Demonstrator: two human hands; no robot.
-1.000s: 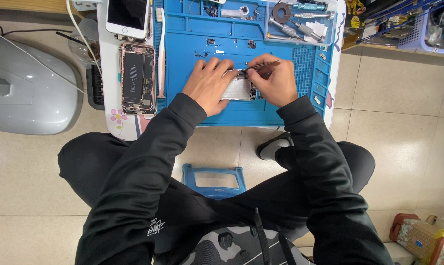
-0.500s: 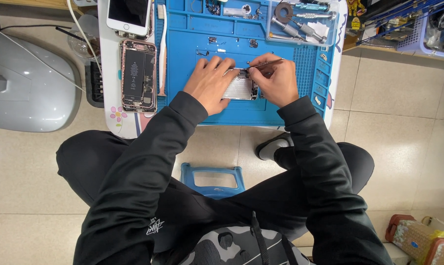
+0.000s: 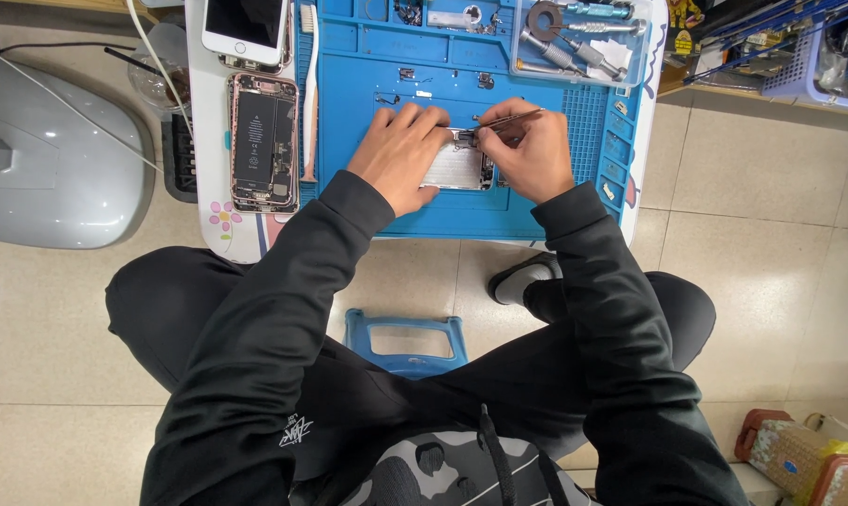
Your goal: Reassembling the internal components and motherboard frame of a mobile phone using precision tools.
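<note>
Right hand (image 3: 529, 155) has its fingers pinched narrow around a thin pair of tweezers (image 3: 510, 118), tips pointing left onto the top edge of a small silver phone part (image 3: 457, 167) lying flat on the blue work mat (image 3: 461, 211). Left hand (image 3: 402, 155) is pressed down on the left side of that same part, fingers curled close together and holding it against the mat. Both hands sit right next to each other, nearly touching over the part, roughly mid-mat.

Going outward: a few tiny loose bits (image 3: 407, 73) lie on the mat just above the hands. Top right of the mat there's a clear tray (image 3: 635, 70) with metal tools in it. Left of the mat, on the white table edge (image 3: 232, 239), lies an opened phone (image 3: 263, 142) with its battery and insides showing, and above it a white phone (image 3: 244, 28) face up. A white toothbrush (image 3: 308, 89) lies along the mat's left border.

Farther left on the floor is a big grey rounded case (image 3: 44, 159). Between the person's knees there's a blue plastic stool (image 3: 407, 339). A blue basket (image 3: 808, 70) sits off to the upper right.
</note>
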